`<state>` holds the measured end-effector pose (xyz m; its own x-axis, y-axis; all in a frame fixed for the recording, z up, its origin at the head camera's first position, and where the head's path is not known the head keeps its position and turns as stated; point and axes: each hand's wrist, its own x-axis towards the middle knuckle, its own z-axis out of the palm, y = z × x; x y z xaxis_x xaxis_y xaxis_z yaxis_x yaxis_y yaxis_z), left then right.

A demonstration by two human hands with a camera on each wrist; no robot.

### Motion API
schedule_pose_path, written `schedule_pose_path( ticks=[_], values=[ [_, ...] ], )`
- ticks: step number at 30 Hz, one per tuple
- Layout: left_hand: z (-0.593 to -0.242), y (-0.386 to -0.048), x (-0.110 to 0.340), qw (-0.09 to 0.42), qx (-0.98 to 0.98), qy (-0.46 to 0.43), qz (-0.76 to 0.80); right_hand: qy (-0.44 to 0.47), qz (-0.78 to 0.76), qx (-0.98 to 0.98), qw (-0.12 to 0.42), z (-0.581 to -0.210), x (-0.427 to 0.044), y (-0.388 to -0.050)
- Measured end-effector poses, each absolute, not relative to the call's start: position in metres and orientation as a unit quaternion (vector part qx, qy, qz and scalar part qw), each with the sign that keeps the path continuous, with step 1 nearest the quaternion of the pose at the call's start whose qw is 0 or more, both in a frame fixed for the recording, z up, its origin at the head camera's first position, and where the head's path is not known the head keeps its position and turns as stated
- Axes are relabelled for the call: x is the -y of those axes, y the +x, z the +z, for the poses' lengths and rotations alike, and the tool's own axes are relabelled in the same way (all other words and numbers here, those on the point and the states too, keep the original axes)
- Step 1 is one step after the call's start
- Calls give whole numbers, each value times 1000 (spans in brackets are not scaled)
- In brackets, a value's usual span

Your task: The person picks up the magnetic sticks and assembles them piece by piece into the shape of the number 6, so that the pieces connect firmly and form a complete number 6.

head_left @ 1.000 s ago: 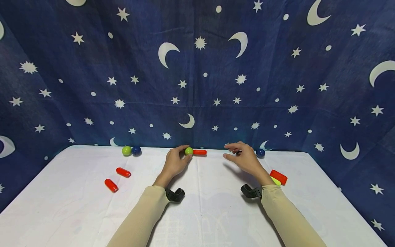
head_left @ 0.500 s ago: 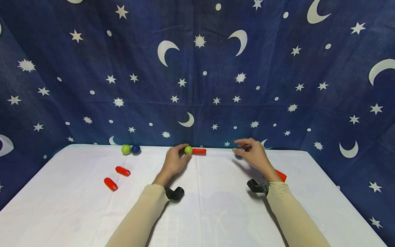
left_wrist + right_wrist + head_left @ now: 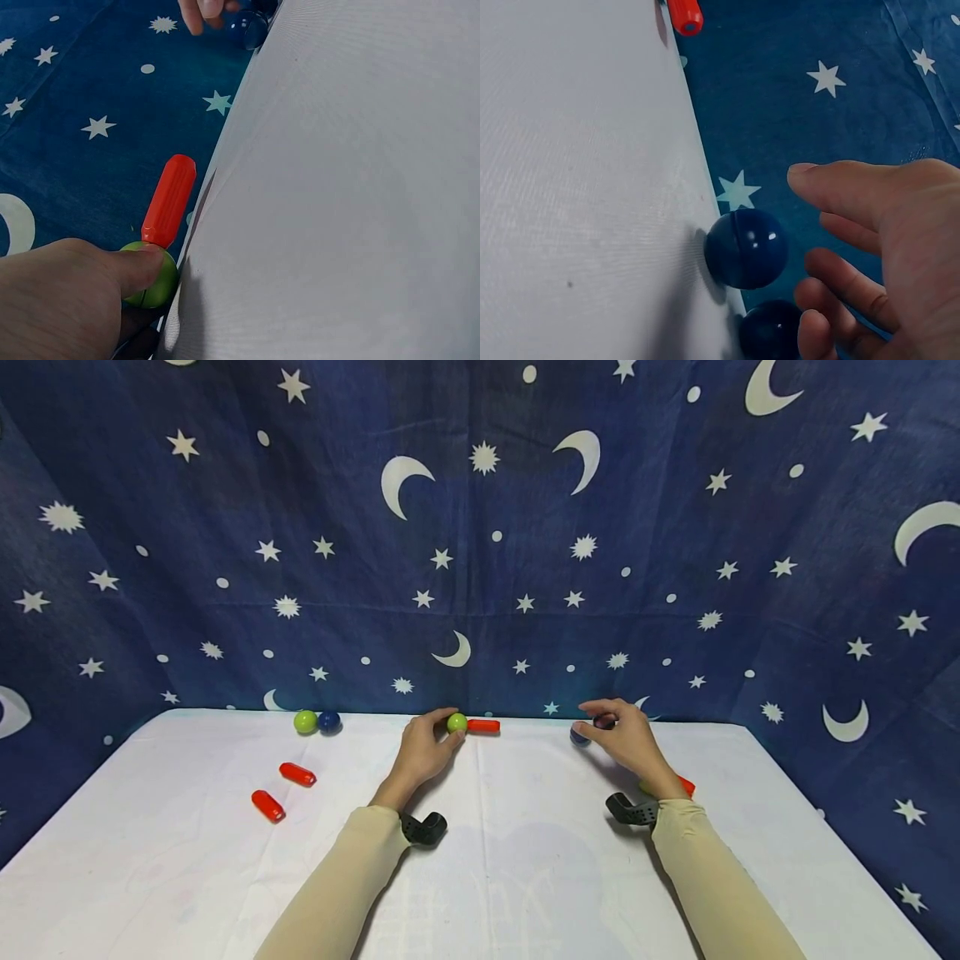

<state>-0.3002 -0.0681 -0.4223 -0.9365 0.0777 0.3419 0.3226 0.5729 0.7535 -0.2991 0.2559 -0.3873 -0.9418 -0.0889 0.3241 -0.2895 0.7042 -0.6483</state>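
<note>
With thumb and fingers my left hand (image 3: pixel 426 750) pinches a green ball (image 3: pixel 457 722) at the table's far edge. One end of a red rod (image 3: pixel 483 727) meets the ball on its right; the left wrist view shows the rod (image 3: pixel 171 199) lying in line with it. My right hand (image 3: pixel 628 739) hovers, fingers loosely spread, by two dark blue balls. The nearer blue ball (image 3: pixel 747 249) is apart from the thumb. Fingertips overlap the other blue ball (image 3: pixel 769 331); whether they touch it I cannot tell.
Another green ball (image 3: pixel 305 722) and blue ball (image 3: pixel 329 722) sit side by side at the back left. Two red rods (image 3: pixel 297 774) lie in front of them. A red piece (image 3: pixel 686 786) and a yellow-green piece show partly beneath the right wrist. A starry cloth (image 3: pixel 480 568) hangs behind.
My right hand has moved to the right. A blue ball formerly right of it now appears close beside the other blue ball. The left hand keeps its hold on the green ball.
</note>
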Motion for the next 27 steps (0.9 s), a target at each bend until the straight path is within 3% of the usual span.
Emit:
schedule_pose_path(
  ticks=[27],
  values=[
    [-420, -299, 68, 141, 875, -118, -449, 89, 352, 924, 123, -415, -250, -305]
  ],
)
